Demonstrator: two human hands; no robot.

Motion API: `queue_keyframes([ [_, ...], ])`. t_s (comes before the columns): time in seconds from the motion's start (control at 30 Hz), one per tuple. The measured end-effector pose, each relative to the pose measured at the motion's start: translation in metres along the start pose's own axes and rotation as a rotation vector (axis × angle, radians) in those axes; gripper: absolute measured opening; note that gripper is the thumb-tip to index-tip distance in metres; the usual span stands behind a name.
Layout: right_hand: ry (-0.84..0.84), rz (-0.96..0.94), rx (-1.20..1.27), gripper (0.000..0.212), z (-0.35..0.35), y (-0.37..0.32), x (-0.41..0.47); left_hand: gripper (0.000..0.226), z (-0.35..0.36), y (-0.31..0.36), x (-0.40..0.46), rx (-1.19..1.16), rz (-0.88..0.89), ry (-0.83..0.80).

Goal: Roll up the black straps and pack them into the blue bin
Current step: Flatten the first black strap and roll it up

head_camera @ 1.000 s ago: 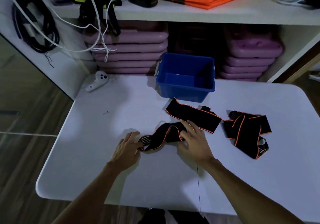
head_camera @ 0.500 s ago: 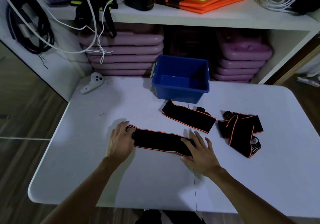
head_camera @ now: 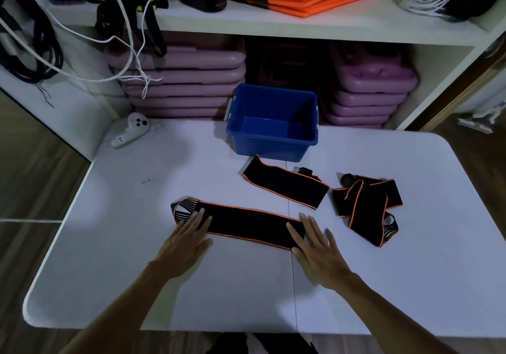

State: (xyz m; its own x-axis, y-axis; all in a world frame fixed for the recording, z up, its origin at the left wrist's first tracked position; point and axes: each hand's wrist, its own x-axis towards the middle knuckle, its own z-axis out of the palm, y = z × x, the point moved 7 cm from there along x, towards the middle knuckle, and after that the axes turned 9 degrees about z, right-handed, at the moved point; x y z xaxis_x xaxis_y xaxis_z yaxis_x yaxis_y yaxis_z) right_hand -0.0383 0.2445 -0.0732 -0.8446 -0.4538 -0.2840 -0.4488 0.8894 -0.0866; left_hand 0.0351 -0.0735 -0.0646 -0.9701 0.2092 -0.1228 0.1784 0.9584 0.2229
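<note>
Both hands flat, fingers straight, nothing gripped: left hand (head_camera: 186,240) presses the striped-loop end of the near strap (head_camera: 241,223); right hand (head_camera: 317,247) presses the opposite end; no pinch, no curl on either.

Landmark = blue bin (head_camera: 272,123), which shows nothing inside. Near strap lies flat and stretched out in front of the bin, toward the person, well apart from it; its length runs across the bin's front. Second strap (head_camera: 284,186) lies just in front of the bin, near its front wall but not clearly touching; flat, unrolled. Third strap (head_camera: 367,206) is in front of and right of the bin, crumpled and folded over itself, loop end sticking out.

Strap vs grip: strap spans between the two hands; each end sits under fingertips only; palms mostly on the table (head_camera: 109,244); mid-section unheld.

Risks, my read:
- roll starts crooked if the first fold isn't square to the orange edging; result is a coned roll that telescopes;
- fabric looks elastic; a loose core probably springs open once released, more so when dropped into the bin;
- flat fingers give little hold; the far end can slide on the smooth tabletop as one hand starts rolling, so the strap bunches instead of winding;
- striped loop end looks bulkier; starting there likely gives a lumpy core;
- right hand sits nearest the third strap; a sweep could drag it;
- no fastener visible on the near strap; can't tell if the roll can be secured.
</note>
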Motion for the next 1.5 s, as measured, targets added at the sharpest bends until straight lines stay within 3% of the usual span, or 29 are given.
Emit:
queue_keyframes([
  [0.2, 0.089, 0.132, 0.286, 0.060, -0.044, 0.004, 0.009, 0.041, -0.045, 0.041, 0.045, -0.071, -0.016, 0.210],
  [0.33, 0.282, 0.286, 0.329, 0.059, -0.084, 0.032, 0.034, 0.035, -0.062, 0.084, 0.096, -0.091, 0.018, 0.182],
  [0.5, 0.136, 0.435, 0.234, 0.068, -0.094, 0.067, 0.065, 0.039, -0.056, 0.127, 0.126, -0.113, 0.048, 0.112],
  [0.67, 0.103, 0.415, 0.199, 0.033, -0.095, 0.071, 0.077, 0.035, -0.041, 0.126, 0.120, -0.132, 0.035, 0.084],
  [0.83, 0.050, 0.381, 0.298, 0.070, -0.088, 0.059, 0.083, 0.032, -0.042, 0.104, 0.108, -0.126, -0.009, 0.136],
  [0.93, 0.022, 0.435, 0.237, 0.043, -0.093, 0.061, 0.091, 0.030, -0.045, 0.093, 0.101, -0.134, -0.029, 0.191],
  [1.03, -0.014, 0.509, 0.525, 0.015, -0.103, 0.055, 0.096, 0.029, -0.046, 0.087, 0.098, -0.177, -0.055, 0.217],
  [1.13, -0.002, 0.587, 0.996, 0.013, -0.112, 0.039, 0.103, 0.035, -0.042, 0.087, 0.097, -0.273, -0.073, 0.193],
  [1.23, -0.043, 0.634, 1.300, 0.011, -0.120, 0.009, 0.108, 0.048, -0.040, 0.096, 0.100, -0.403, -0.073, 0.132],
  [1.37, -0.332, 0.697, 1.777, 0.016, -0.116, -0.041, 0.106, 0.040, -0.051, 0.099, 0.099, -0.906, -0.201, 0.185],
  [1.5, -0.303, 0.750, 1.851, 0.022, -0.105, -0.052, 0.102, 0.018, -0.053, 0.083, 0.083, -1.304, -0.333, 0.135],
])
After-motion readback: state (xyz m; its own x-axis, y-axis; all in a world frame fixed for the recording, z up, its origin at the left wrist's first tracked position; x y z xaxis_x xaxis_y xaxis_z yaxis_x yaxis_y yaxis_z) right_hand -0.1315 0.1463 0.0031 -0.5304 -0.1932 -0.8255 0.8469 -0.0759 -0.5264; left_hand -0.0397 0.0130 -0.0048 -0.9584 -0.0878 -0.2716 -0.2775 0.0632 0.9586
